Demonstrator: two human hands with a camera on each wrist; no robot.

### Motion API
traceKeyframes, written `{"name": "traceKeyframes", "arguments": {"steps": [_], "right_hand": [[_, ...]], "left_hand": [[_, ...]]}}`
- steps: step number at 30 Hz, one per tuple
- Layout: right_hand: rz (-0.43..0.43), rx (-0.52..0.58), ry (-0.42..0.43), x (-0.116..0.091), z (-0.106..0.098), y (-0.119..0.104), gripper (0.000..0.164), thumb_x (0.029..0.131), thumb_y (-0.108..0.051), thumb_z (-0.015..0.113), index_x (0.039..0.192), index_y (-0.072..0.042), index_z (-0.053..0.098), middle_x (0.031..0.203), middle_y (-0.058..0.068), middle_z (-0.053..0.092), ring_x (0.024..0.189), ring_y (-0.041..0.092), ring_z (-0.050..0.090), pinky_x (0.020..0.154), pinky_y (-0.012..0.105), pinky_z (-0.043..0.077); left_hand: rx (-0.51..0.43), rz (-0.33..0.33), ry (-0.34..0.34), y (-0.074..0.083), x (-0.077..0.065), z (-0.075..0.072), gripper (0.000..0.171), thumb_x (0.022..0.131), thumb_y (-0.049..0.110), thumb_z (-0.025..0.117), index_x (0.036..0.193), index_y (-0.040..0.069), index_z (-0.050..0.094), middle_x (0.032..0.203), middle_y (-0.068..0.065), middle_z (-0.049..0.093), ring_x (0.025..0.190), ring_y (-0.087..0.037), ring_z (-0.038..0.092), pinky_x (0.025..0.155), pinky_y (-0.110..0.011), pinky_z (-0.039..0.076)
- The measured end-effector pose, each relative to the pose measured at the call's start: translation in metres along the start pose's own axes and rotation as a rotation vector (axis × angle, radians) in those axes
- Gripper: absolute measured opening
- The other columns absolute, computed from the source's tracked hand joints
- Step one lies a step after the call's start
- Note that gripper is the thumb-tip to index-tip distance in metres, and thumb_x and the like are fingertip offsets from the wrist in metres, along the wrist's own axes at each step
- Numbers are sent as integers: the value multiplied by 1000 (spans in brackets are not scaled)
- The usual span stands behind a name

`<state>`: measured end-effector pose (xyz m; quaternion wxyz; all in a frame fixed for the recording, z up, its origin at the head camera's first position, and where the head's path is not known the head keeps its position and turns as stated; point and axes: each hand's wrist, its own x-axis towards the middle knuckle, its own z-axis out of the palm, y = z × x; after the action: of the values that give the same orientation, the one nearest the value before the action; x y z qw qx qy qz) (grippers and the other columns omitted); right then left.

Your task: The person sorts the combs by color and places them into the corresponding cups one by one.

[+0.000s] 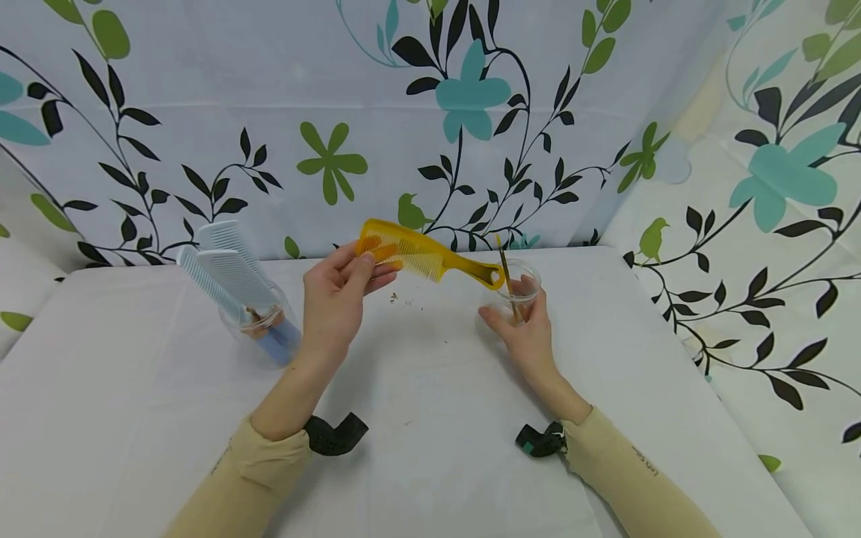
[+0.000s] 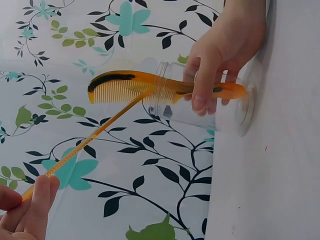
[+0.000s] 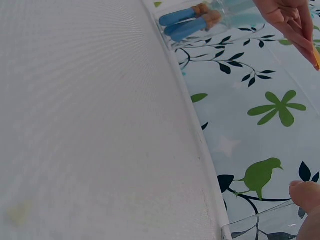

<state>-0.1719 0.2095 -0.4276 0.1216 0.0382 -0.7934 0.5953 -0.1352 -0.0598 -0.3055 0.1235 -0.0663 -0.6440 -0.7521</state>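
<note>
My left hand [image 1: 334,295] pinches a yellow comb [image 1: 427,250] by its toothed part, with the handle pointing right. In the left wrist view, the handle end of this comb overlaps the mouth of a clear jar [image 2: 175,112]. My right hand [image 1: 531,340] grips the jar around its side, the thumb at the left. A second amber comb [image 2: 117,89] stands inside the jar, handle down, its toothed part above the rim. In the right wrist view, only the thumb [image 3: 306,196] of the right hand and a strip of clear jar wall [image 3: 265,220] show.
At the left stands another clear jar [image 1: 232,325] holding several light-blue combs [image 1: 232,273], with darker blue handles [image 1: 282,342] and brownish bands. Small dark specks lie on the white table [image 1: 430,388]. A patterned curtain [image 1: 269,90] hangs behind it.
</note>
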Motion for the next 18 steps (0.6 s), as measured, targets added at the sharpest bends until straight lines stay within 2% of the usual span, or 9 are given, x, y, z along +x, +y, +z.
{"name": "traceKeyframes", "arguments": {"steps": [4,11,14,18], "right_hand": [[47,3,-16,0,-1,-3,86,87,-26,79,152,-12,25,150,7,43,145,22,35,122,45,23],[116,-8,-42,-9,-3,-37,79,90,-17,74,150,-3,24,152,17,40,148,31,31,122,46,23],[129,-11,-41,-7,-3,-30,80,89,-19,75,149,-5,24,151,16,40,148,30,31,122,47,23],[137,-18,-27,0,-2,-12,85,87,-25,78,151,-10,24,153,12,38,145,26,34,122,45,25]], "left_hand": [[2,19,0,-2,1,5,32,103,6,51,132,-8,57,123,-26,66,93,-18,74,85,-26,57],[43,65,-23,-4,4,16,31,103,7,52,130,-7,59,118,-22,69,97,-24,73,86,-26,57],[55,81,-37,-5,5,21,31,103,8,52,129,-7,59,117,-20,70,100,-31,72,87,-27,57],[75,94,-50,-8,6,29,30,103,8,52,128,-7,60,115,-21,71,97,-27,73,86,-26,57]]}}
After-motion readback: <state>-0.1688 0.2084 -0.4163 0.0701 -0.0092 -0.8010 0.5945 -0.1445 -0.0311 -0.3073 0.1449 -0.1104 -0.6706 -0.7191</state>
